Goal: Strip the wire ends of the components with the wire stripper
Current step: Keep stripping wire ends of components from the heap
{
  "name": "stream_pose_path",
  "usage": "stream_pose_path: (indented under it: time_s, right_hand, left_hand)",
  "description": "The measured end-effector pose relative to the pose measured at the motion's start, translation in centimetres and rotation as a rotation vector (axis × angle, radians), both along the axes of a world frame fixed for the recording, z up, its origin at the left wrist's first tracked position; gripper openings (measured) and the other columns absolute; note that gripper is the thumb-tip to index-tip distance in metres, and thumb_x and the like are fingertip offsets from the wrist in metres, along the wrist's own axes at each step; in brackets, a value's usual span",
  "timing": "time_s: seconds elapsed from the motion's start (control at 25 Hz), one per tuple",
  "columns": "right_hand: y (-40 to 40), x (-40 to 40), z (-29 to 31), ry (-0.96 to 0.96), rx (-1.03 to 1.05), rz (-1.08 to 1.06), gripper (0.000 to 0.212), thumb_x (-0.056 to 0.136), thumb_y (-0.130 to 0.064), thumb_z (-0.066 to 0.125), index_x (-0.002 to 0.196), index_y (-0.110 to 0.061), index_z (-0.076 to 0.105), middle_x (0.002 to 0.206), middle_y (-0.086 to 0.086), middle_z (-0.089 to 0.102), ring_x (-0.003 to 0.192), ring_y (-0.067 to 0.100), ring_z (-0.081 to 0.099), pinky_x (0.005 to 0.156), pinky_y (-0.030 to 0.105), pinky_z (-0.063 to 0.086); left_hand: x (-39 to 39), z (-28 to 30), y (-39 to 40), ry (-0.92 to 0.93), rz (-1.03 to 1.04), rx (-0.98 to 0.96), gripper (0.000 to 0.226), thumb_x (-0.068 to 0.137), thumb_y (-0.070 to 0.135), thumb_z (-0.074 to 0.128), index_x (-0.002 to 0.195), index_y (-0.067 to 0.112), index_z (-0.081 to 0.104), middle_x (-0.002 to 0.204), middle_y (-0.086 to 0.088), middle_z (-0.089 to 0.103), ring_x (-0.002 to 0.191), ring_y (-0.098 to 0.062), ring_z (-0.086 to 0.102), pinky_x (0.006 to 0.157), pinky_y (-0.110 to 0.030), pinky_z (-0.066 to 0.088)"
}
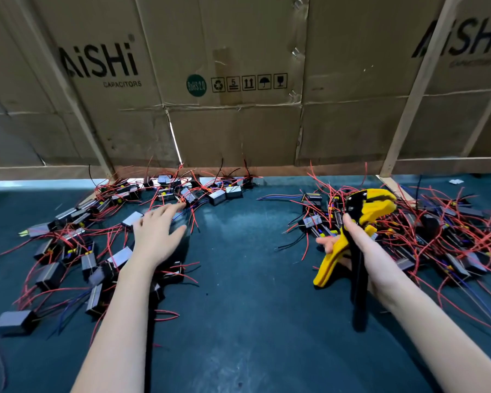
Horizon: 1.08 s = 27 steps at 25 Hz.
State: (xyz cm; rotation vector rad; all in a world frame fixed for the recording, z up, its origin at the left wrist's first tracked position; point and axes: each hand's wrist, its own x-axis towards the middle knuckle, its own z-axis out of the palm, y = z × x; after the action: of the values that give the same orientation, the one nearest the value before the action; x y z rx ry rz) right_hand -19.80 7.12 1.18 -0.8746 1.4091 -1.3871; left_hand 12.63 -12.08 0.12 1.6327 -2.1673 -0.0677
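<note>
Two hands: left hand [156,231] spread, empty, may snag tangled red wires [182,199]; right hand [352,245] grips yellow-black wire stripper [360,222].

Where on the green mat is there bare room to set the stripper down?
Bare mat runs down the middle, between the left hand and the right hand gripping the wire stripper, widening toward the near edge. Crowded: the left component pile, the far cluster and the right pile.
</note>
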Motion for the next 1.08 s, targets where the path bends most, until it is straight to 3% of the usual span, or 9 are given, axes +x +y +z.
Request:
stream_pose_path:
  time_s: [0.08, 0.2, 0.36, 0.48, 0.56, 0.76, 0.84, 0.92, 1.08]
  right_hand:
    - [0.1, -0.4, -0.1, 0.051, -0.017, -0.05, 0.072, 0.066, -0.074, 0.054, 0.064, -0.003, 0.068, 0.098, 0.011, 0.075, 0.095, 0.021, 0.07, 0.096, 0.043, 0.049]
    - [0.6, -0.4, 0.4, 0.077, -0.07, -0.011, 0.07, 0.066, -0.075, 0.062, 0.065, -0.006, 0.07, 0.089, 0.02, 0.073, 0.081, 0.033, 0.071, 0.074, 0.039, 0.057]
    - [1.0, 0.0, 1.1, 0.092, -0.075, 0.103, 0.063, 0.07, -0.071, 0.066, 0.065, -0.008, 0.067, 0.084, 0.029, 0.069, 0.076, 0.039, 0.07, 0.068, 0.034, 0.056]
    - [1.2, 0.0, 1.4, 0.085, -0.076, 0.13, 0.055, 0.073, -0.061, 0.066, 0.069, -0.006, 0.065, 0.085, 0.031, 0.068, 0.073, 0.036, 0.071, 0.065, 0.034, 0.056]
    - [1.8, -0.2, 1.6, 0.133, -0.073, 0.186, 0.046, 0.074, -0.055, 0.067, 0.073, -0.009, 0.066, 0.088, 0.028, 0.07, 0.075, 0.035, 0.07, 0.074, 0.041, 0.057]
    - [3.0, -0.3, 2.2, 0.414, -0.097, 0.384, 0.037, 0.072, -0.049, 0.076, 0.088, -0.017, 0.066, 0.093, 0.013, 0.072, 0.089, 0.027, 0.069, 0.085, 0.032, 0.055]
    - [3.0, 0.1, 2.1, 0.436, -0.09, 0.439, 0.043, 0.071, -0.051, 0.074, 0.091, -0.015, 0.066, 0.096, 0.012, 0.072, 0.091, 0.026, 0.067, 0.087, 0.031, 0.052]
    - [2.9, 0.5, 2.0, 0.425, -0.055, 0.445, 0.045, 0.075, -0.055, 0.072, 0.091, -0.013, 0.068, 0.097, 0.008, 0.073, 0.092, 0.022, 0.067, 0.088, 0.029, 0.05]
    - [2.8, 1.0, 1.7, 0.303, -0.054, 0.429, 0.04, 0.083, -0.055, 0.065, 0.084, -0.015, 0.069, 0.095, 0.005, 0.075, 0.092, 0.021, 0.07, 0.083, 0.026, 0.052]
  left_hand:
    - [-0.2, -0.1, 0.1, -0.009, -0.014, 0.052, 0.046, 0.092, 0.028, 0.06, 0.137, 0.025, 0.053, 0.138, 0.0, 0.057, 0.13, -0.025, 0.047, 0.106, -0.041, 0.027]
    - [-0.7, 0.8, 1.4, 0.183, -0.081, -0.032, 0.021, 0.086, 0.016, 0.068, 0.106, 0.02, 0.072, 0.104, 0.0, 0.074, 0.103, -0.023, 0.066, 0.092, -0.032, 0.043]
    - [-3.9, 3.4, 5.3, 0.343, -0.319, -0.155, 0.013, 0.079, 0.006, 0.073, 0.08, 0.019, 0.076, 0.077, 0.009, 0.073, 0.071, -0.005, 0.064, 0.076, -0.026, 0.051]
    - [-7.9, 3.7, 9.4, 0.312, -0.685, 0.07, 0.006, 0.081, 0.018, 0.076, 0.086, 0.02, 0.075, 0.074, 0.012, 0.072, 0.069, -0.001, 0.064, 0.068, -0.02, 0.048]
    - [-9.3, 3.8, 10.8, 0.415, -0.769, 0.264, 0.021, 0.085, 0.032, 0.074, 0.103, 0.022, 0.072, 0.076, 0.006, 0.073, 0.071, -0.009, 0.067, 0.07, -0.022, 0.05]
    - [-8.1, 4.0, 9.3, 0.752, -0.508, 0.075, 0.014, 0.094, 0.009, 0.061, 0.101, 0.019, 0.069, 0.076, 0.002, 0.072, 0.071, -0.011, 0.064, 0.072, -0.037, 0.051]
    - [-7.7, 3.7, 8.7, 0.66, -0.488, 0.042, 0.02, 0.091, 0.0, 0.06, 0.097, 0.017, 0.069, 0.082, 0.005, 0.072, 0.075, -0.01, 0.064, 0.073, -0.031, 0.05]
    - [-7.8, 2.8, 8.4, 0.376, -0.536, -0.004, 0.023, 0.086, -0.004, 0.06, 0.098, 0.014, 0.07, 0.091, 0.003, 0.071, 0.083, -0.01, 0.062, 0.077, -0.027, 0.049]
    - [-8.3, 1.7, 8.1, 0.015, -0.563, -0.06, 0.018, 0.091, 0.014, 0.064, 0.104, 0.017, 0.076, 0.097, 0.0, 0.073, 0.098, -0.022, 0.059, 0.088, -0.034, 0.046]
